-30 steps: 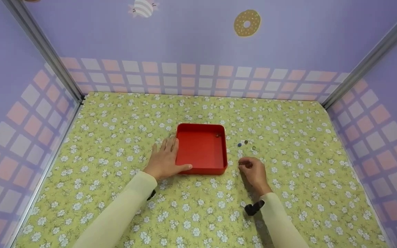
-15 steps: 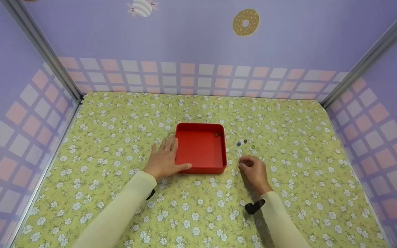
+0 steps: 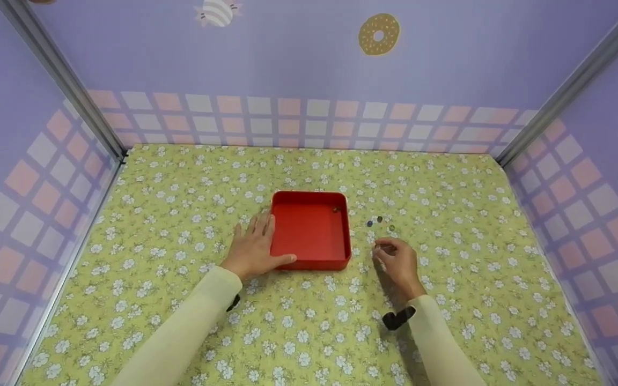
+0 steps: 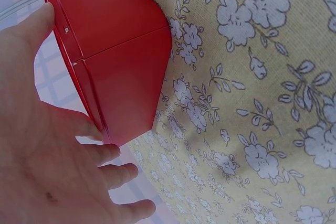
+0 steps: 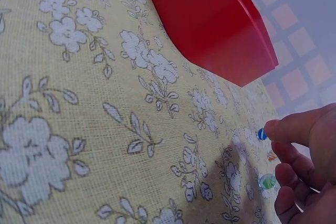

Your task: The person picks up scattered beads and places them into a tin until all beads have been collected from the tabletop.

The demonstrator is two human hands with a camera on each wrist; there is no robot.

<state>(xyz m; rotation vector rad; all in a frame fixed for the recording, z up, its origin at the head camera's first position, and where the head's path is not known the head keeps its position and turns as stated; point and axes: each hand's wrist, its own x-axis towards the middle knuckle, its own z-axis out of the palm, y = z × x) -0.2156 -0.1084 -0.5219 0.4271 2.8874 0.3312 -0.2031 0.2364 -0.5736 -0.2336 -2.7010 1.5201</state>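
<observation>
A shallow square red tray (image 3: 309, 233) stands mid-table, with a small brownish marble (image 3: 336, 209) in its far right corner. My left hand (image 3: 254, 251) lies spread at the tray's left side, its thumb on the near rim. Right of the tray my right hand (image 3: 398, 261) hovers low over the cloth, fingers loosely curled with nothing visible between them. Just beyond its fingertips lie a blue marble (image 5: 262, 134), an orange-streaked marble (image 5: 271, 155) and a clear green marble (image 5: 267, 181); the orange-streaked one looks dark in the head view.
A yellow-green floral cloth (image 3: 180, 289) covers the table. Purple walls with pink and white squares close off the back (image 3: 319, 69), left and right sides. Both wrists carry black straps.
My right hand has shifted slightly forward and right, closer to the loose marbles. The left hand and tray stay put, while the head view has drifted a little.
</observation>
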